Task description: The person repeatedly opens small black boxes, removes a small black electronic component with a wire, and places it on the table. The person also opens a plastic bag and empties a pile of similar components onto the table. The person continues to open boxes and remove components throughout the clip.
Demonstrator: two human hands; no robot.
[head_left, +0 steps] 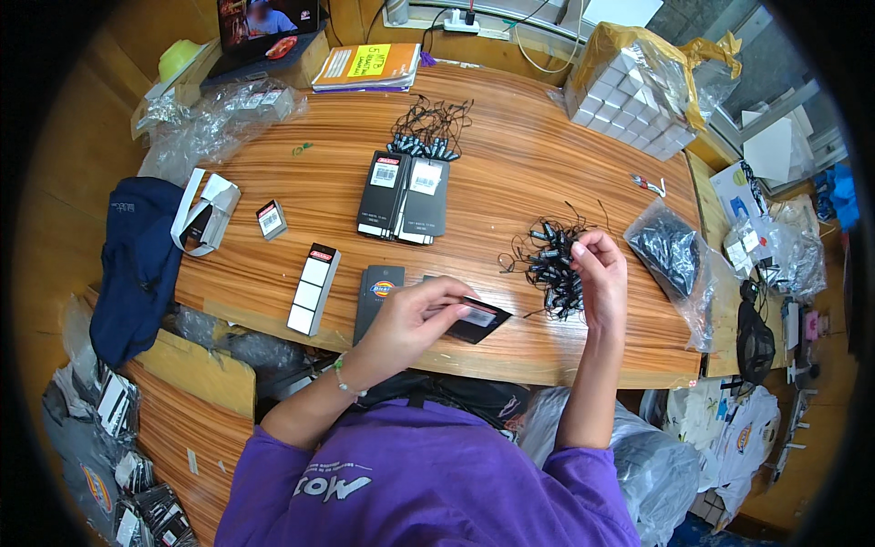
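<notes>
My left hand [415,314] pinches a black hang tag [483,319] with a pale label on it, tilted above the table's near edge. Under and beside that hand lies a stack of dark grey hang tags [369,301]. To the right, my right hand [600,269] is raised with thumb and forefinger closed together. It hovers at the right side of a tangled pile of black tag strings [554,264]. Whatever is between those fingertips is too small to make out. Beyond my hands stand two stacks of black tags [401,205] with strings fanned out behind them.
A white-labelled tag stack [313,292] and a small label stack [271,220] lie left, near a white paper band [214,214]. Red-handled snips [648,186] and a plastic bag of black strings [670,251] are right. Wrapped white boxes [629,100] stand far right.
</notes>
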